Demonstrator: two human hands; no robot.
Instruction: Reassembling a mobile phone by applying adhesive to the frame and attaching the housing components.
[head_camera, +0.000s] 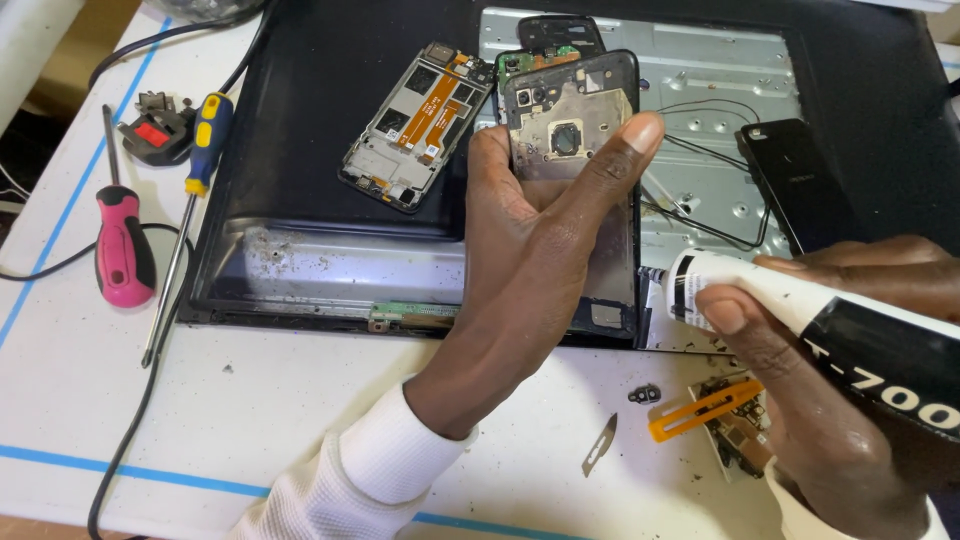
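Note:
My left hand (530, 250) holds an opened black phone frame (575, 120) upright over the table, thumb across its upper part, where a camera hole and bare metal show. My right hand (820, 400) grips a white and black glue tube (800, 310), its nozzle touching the frame's right edge low down. A second opened phone body (420, 120) with an orange flex cable lies to the left on a dark panel (320, 200).
A black back cover (795, 180) lies on a metal chassis (700, 90) at the right. A pink-handled screwdriver (122, 250), a blue and yellow screwdriver (205, 140) and a plug (155, 130) lie at the left. A blade (600, 445), an orange pry tool (700, 410) and small parts lie near the front.

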